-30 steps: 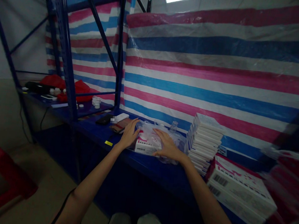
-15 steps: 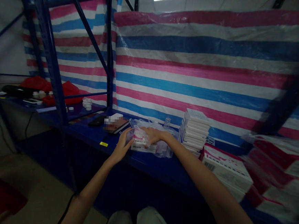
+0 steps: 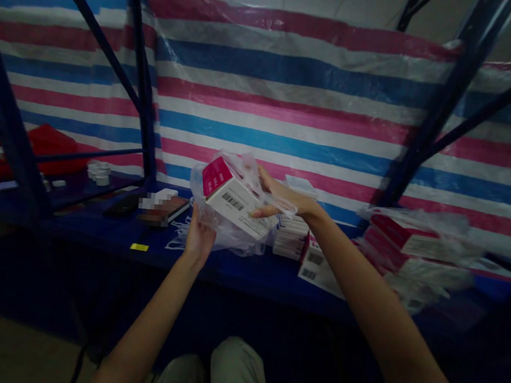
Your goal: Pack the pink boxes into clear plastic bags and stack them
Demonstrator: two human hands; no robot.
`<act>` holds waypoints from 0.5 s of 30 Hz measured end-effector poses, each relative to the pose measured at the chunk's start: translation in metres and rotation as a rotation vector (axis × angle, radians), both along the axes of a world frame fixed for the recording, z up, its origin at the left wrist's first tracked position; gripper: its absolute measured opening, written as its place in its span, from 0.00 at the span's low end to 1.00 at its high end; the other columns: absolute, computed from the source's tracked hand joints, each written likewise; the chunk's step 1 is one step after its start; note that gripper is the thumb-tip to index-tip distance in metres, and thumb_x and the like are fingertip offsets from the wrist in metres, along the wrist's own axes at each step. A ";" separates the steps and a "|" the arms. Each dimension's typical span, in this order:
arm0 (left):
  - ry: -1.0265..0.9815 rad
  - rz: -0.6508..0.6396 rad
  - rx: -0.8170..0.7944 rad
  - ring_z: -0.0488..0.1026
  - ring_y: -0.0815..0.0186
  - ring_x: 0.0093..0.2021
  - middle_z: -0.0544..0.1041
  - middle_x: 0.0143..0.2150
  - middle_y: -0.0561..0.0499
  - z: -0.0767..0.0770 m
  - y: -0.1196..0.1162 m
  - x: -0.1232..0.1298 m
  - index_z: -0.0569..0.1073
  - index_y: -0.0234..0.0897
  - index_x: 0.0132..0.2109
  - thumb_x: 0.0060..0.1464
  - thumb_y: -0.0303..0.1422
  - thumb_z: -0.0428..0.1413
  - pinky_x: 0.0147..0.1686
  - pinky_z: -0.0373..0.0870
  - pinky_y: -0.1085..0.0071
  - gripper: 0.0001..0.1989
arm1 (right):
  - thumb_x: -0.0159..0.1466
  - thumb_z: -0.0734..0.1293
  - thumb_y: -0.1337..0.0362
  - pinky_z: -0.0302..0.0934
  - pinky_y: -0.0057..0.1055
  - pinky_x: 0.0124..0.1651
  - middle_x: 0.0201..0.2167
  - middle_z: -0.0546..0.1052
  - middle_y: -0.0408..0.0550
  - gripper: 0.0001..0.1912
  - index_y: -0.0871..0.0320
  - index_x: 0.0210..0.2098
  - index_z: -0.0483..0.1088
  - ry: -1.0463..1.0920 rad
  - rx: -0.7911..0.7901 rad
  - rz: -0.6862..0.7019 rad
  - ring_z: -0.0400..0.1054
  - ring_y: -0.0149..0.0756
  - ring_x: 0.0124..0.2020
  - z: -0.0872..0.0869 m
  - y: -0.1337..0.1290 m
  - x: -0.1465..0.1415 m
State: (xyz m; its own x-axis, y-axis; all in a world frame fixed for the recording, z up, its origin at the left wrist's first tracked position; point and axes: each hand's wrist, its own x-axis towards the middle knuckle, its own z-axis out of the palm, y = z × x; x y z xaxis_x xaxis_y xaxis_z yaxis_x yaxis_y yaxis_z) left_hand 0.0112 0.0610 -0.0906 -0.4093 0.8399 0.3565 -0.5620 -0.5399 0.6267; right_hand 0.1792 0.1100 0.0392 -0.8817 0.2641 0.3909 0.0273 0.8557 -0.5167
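A white and magenta box (image 3: 237, 205) is tilted above the blue shelf, partly inside a clear plastic bag (image 3: 250, 170). My left hand (image 3: 199, 237) supports the bagged box from below at its left end, its fingers partly hidden behind the plastic. My right hand (image 3: 281, 196) grips the box's right side, with the thumb on the white face and the other fingers behind, among the bag's folds. More clear plastic lies on the shelf beneath the box.
Behind the right forearm are a stack of thin white boxes (image 3: 290, 235) and more magenta-white boxes (image 3: 318, 267). Bagged boxes (image 3: 411, 242) stand farther right. A notebook (image 3: 169, 210), a yellow label (image 3: 139, 246) and white jars (image 3: 99, 173) are left. Blue posts (image 3: 142, 82) frame the shelf.
The box has been lifted off the shelf and tilted, with its bag around it. Both hands have risen with it. The camera view has turned to the right.
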 end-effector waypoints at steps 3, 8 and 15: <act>-0.033 -0.164 0.038 0.63 0.58 0.56 0.71 0.51 0.49 0.016 -0.022 0.034 0.69 0.41 0.50 0.55 0.53 0.39 0.53 0.63 0.58 0.28 | 0.43 0.71 0.45 0.47 0.36 0.61 0.58 0.56 0.49 0.53 0.56 0.61 0.45 0.019 0.053 -0.092 0.50 0.42 0.59 0.002 -0.007 0.024; 0.026 -0.322 0.017 0.60 0.55 0.58 0.68 0.54 0.48 0.032 -0.049 0.088 0.66 0.42 0.52 0.57 0.47 0.43 0.51 0.64 0.53 0.21 | 0.41 0.72 0.47 0.46 0.39 0.60 0.60 0.53 0.54 0.58 0.58 0.62 0.41 -0.073 0.197 -0.325 0.51 0.44 0.58 -0.012 -0.011 0.067; 0.072 -0.247 -0.082 0.68 0.61 0.51 0.68 0.53 0.54 0.044 -0.026 0.145 0.51 0.55 0.58 0.51 0.29 0.55 0.47 0.69 0.57 0.32 | 0.45 0.72 0.49 0.47 0.44 0.60 0.60 0.53 0.56 0.55 0.60 0.62 0.41 -0.151 0.238 -0.479 0.52 0.47 0.58 -0.001 -0.024 0.128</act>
